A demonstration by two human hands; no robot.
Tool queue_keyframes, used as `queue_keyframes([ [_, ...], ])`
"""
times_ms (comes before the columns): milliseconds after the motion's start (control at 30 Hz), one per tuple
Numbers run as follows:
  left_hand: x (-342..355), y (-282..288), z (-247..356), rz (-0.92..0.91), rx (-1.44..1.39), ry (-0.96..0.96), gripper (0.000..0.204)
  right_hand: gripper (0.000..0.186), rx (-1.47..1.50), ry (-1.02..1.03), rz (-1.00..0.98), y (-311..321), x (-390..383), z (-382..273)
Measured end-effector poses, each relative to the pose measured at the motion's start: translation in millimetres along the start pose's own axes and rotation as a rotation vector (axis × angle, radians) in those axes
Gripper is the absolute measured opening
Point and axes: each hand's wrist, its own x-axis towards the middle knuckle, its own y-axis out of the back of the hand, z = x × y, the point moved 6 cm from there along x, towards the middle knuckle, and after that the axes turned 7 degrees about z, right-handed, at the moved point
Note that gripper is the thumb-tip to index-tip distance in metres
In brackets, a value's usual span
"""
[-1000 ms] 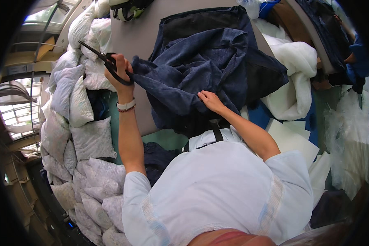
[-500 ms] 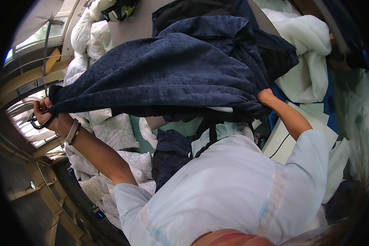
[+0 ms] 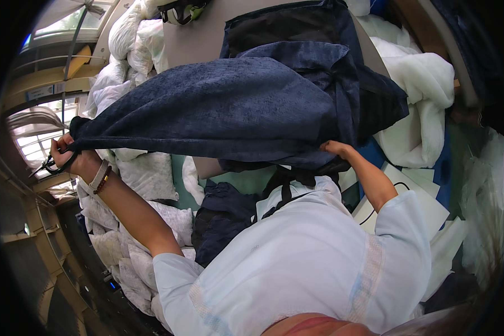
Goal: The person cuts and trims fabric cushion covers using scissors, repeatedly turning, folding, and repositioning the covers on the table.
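Observation:
A navy, velvety fabric piece [image 3: 218, 103] is stretched from side to side in front of me, its far part draped over the table. My left hand [image 3: 68, 152], at the far left, is closed around the bunched end of the fabric. Dark-handled scissors [image 3: 49, 165] hang from the same hand, their blades pointing left. My right hand [image 3: 336, 148] pinches the near edge of the fabric right of centre. Between both hands that edge runs nearly straight. Black backing [image 3: 375, 101] shows on the fabric's right side.
The grey tabletop [image 3: 193, 42] lies under the fabric, with a dark and pale green object [image 3: 185, 10] at its far edge. White stuffed pillows [image 3: 145, 176] are piled to the left. Rolled white batting [image 3: 420, 78] and white sheets [image 3: 414, 196] are on the right.
My right hand has shifted left along the near edge and slightly lower, still gripping. The left hand keeps its hold on the fabric and scissors. The view has tilted a little.

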Motion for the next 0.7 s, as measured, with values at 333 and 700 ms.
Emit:
queue_keyframes([
  [333,93.8,224.4,49.9,-0.222,0.101,0.127,0.03,0.031,0.14,0.649,1.172,247.2,-247.4,-181.8],
  [700,-60.1,252.6,-258.5,-0.115,0.677,0.306,0.017,0.025,0.013,-0.334,1.315,273.9,-318.6,229.7],
])
